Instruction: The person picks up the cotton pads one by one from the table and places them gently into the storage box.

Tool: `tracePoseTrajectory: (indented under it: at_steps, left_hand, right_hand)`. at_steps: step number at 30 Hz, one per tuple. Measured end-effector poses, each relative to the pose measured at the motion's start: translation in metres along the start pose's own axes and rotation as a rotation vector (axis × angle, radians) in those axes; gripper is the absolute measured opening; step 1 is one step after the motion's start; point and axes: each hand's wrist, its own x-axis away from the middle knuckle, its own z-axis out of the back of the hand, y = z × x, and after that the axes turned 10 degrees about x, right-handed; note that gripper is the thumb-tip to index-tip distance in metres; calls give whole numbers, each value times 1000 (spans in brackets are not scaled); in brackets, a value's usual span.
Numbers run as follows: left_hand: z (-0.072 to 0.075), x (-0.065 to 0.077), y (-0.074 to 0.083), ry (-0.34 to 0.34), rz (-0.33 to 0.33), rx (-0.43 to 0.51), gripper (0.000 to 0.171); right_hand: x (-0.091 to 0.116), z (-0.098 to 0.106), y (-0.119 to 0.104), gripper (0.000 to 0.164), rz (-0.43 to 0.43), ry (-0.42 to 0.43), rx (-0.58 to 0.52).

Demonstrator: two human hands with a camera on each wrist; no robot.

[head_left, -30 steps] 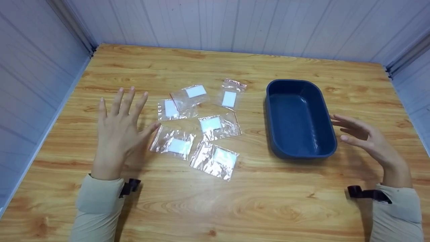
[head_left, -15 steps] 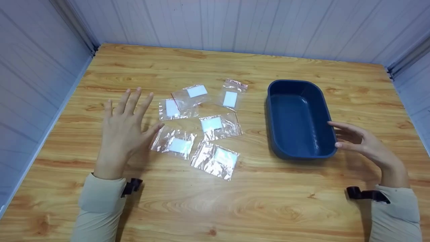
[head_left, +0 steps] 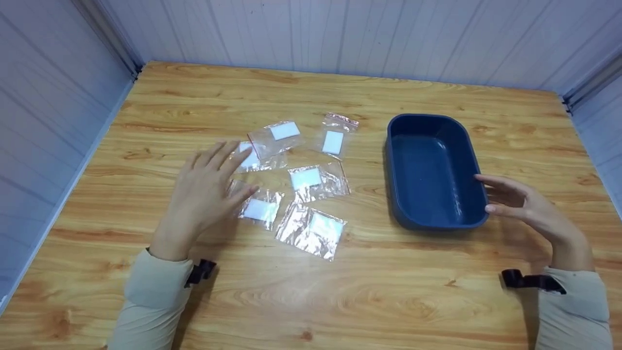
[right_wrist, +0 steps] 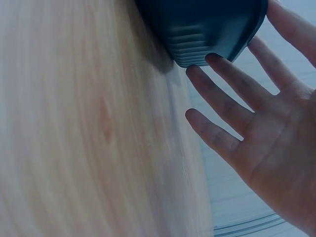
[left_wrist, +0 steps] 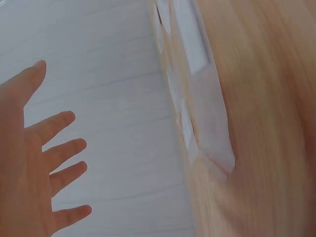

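Note:
In the head view my left hand (head_left: 201, 194) hovers at the left of several small clear zip bags, fingers spread, holding nothing. Its thumb covers part of the near-left bag (head_left: 260, 210), which has a white rectangle on it. Its fingers partly hide another bag (head_left: 249, 158) behind. In the left wrist view that hand (left_wrist: 34, 163) shows apart from the bags, with a bag (left_wrist: 207, 103) on the table. My right hand (head_left: 529, 211) touches the right rim of a deep blue plastic basin (head_left: 423, 180). In the right wrist view its fingers (right_wrist: 222, 106) extend fairly straight against the basin's outer wall.
More bags lie mid-table: one at the back (head_left: 284, 131), one back right (head_left: 333, 142), one in the middle (head_left: 306, 180) and one in front (head_left: 324, 228). The wood-grain table (head_left: 388, 291) is bounded by pale panel walls (head_left: 316, 39).
My left hand has moved right, over the edge of the nearest bags. My right hand has come leftward onto the basin's rim and stayed there.

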Motion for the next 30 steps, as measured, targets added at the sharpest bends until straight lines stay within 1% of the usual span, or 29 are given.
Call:
tracePoseTrajectory:
  at_steps: [5,8,10,16,18,21,24,26,30]
  left_hand:
    - [-9,-3,11,-45,-67,92,68]
    - [-14,-3,16,-86,-101,139,66]
    - [-17,-3,19,-114,-114,170,65]
    - [-23,-3,28,-151,-159,260,60]
    - [-25,-3,32,-174,-172,288,59]
    - [-28,-4,37,-229,-178,315,57]
    - [-31,-5,42,-278,-183,323,56]
    - [-34,-6,45,-303,-192,334,56]
    - [-39,-8,48,-337,-231,357,55]
  right_hand:
    - [0,0,-1,59,1,0,3]
    - [0,0,-1,58,6,-1,-4]
    - [0,0,-1,58,11,-2,-8]
    - [-1,0,0,58,15,-4,-39]
    - [-1,0,0,58,11,-6,-34]
    - [-1,0,0,58,9,-8,-26]
    - [0,0,0,59,7,-8,-21]
    - [0,0,0,59,5,-9,-19]
    - [0,1,0,59,6,-6,-12]
